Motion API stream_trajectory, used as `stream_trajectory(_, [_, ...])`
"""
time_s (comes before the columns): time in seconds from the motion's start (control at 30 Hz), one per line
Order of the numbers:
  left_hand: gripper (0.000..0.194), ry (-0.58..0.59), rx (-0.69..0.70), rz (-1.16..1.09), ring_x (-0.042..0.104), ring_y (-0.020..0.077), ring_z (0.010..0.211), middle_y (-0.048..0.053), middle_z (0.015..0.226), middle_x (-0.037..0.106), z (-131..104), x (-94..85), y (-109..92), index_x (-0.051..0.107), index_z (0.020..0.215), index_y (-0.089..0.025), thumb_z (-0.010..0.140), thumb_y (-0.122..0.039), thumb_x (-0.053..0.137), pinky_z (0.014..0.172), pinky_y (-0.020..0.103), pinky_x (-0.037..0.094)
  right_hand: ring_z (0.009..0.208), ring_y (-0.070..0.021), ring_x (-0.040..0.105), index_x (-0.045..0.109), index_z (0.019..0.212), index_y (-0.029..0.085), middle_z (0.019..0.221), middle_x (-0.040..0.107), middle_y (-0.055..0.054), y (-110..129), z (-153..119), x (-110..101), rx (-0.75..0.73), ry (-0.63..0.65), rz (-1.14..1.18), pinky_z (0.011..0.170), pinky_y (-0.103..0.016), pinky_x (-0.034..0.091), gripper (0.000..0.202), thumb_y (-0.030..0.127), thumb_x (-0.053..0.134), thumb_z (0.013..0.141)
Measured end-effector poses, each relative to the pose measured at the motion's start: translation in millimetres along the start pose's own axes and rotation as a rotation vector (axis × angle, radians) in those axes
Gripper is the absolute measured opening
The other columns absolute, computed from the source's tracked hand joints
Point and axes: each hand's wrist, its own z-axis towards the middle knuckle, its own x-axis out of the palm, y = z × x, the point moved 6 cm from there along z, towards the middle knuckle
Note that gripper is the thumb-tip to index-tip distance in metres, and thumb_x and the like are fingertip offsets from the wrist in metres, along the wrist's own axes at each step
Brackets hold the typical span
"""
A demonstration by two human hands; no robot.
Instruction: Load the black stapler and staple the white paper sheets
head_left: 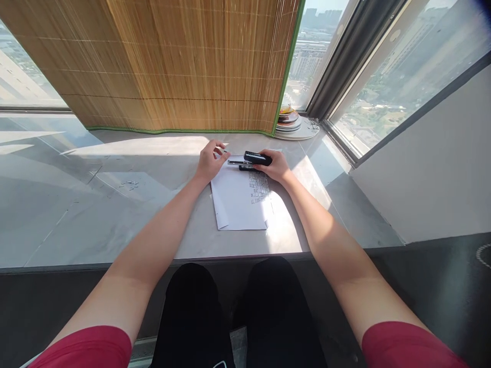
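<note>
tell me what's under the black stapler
White paper with rows of small dark marks shows beneath the stapler; the part its body and the right hand cover can't be seen.

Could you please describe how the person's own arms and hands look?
The left hand and right hand are bare, without gloves. The forearms are uncovered, with no watch or bracelet visible. The short sleeves are crimson and look plain.

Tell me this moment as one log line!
left hand: curled, contents unclear; right hand: holding opened black stapler; below: white paper
</note>
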Motion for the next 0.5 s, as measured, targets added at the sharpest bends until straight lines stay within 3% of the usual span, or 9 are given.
stream_trajectory(0.2, [0.021,0.143,0.049,0.074,0.068,0.0227,0.09,0.005,0.098,0.078,-1.3,8.4,-3.0,0.073,0.089,-0.024,0.079,-0.031,0.089,0.086,0.038,0.054,0.085,-0.0267,0.067,0.076,0.093,0.024,0.088,0.077,-0.004,2.5,-0.4,-0.2,0.005,0.006,-0.017,0.085,-0.04,0.052,0.037,0.053,0.089,0.073])
stream_trajectory(0.5, [0.012,0.185,0.109,0.094,0.069,0.0225,0.088,0.005,0.095,0.081,-5.0,11.2,-11.6,0.083,0.094,-0.026,0.082,-0.03,0.086,0.085,0.038,0.053,0.085,-0.0257,0.067,0.076,0.094,0.023,0.088,0.077,-0.004,2.7,-0.2,-0.1,-0.001,0.002,-0.035,0.085,-0.04,0.052,0.03,0.042,0.087,0.074])
